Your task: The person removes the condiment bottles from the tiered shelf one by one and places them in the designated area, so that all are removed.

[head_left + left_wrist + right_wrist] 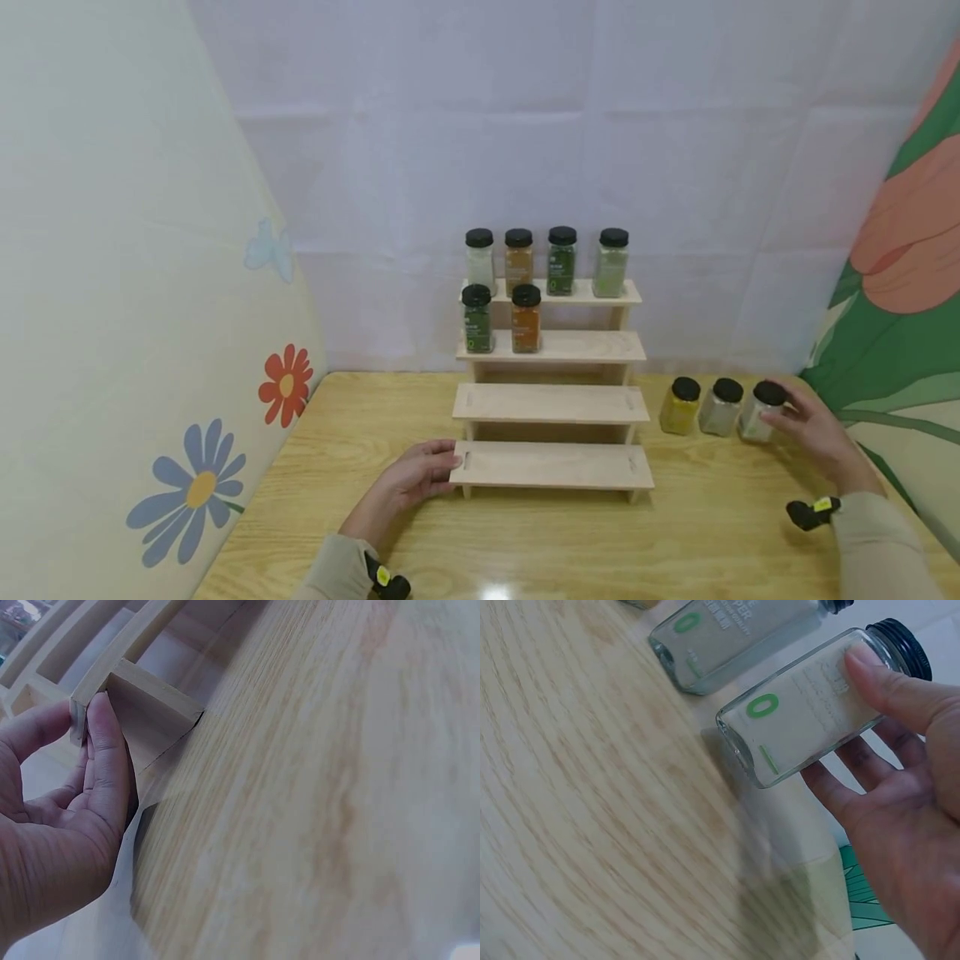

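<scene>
My left hand (422, 477) pinches the left end of the lowest step of a wooden tiered rack (551, 467); the left wrist view shows thumb and fingers on either side of the board's end (79, 712). At the right, my right hand (813, 433) grips a glass spice jar (802, 712) with pale contents and a black lid, thumb on its front and fingers behind. Beside it stand a jar with greyish contents (718, 410) and a jar with yellow contents (680, 408).
On the rack's top step stand several black-lidded jars (562, 265). The second step holds a green jar (477, 321) and an orange-red jar (526, 321) at its left. A white cloth (420, 167) hangs behind the wooden table (525, 550), with flowered panels at both sides.
</scene>
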{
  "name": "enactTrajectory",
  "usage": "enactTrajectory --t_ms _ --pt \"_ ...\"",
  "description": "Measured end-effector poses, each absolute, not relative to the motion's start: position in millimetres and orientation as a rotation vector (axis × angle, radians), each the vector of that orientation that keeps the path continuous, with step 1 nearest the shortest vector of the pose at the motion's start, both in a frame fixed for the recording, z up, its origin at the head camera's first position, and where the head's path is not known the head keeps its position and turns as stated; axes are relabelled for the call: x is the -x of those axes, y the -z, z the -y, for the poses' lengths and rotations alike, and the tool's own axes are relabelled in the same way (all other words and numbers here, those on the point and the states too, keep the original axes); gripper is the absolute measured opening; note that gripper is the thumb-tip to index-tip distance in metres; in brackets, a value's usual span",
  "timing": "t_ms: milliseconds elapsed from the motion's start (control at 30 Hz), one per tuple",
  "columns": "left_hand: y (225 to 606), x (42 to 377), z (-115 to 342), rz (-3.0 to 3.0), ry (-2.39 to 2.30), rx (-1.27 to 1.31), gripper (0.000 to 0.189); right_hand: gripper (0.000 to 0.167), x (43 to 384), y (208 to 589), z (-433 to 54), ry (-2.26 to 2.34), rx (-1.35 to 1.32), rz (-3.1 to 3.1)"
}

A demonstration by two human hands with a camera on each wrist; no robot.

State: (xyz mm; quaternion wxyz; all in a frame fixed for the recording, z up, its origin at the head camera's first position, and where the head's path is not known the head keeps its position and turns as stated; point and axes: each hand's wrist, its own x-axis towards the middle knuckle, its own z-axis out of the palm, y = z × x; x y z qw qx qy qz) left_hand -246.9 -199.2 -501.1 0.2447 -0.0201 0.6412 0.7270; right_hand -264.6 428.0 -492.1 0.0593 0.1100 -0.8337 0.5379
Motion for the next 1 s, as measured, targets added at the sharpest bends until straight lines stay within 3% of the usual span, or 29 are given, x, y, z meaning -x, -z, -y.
enactTrajectory --t_ms 567,700,1000 --pt "500 251 200 -1.761 -1.98 0.037 0.06 0.066 267 497 -439 -1.814 -0.382 2.529" --pt "500 252 200 -1.754 -1.984 0.033 0.059 0.071 264 486 -438 -1.673 -0.357 2.638" --pt "501 248 199 -1.76 -1.984 0.06 0.06 0.057 265 438 -416 -1.614 -0.339 2.444"
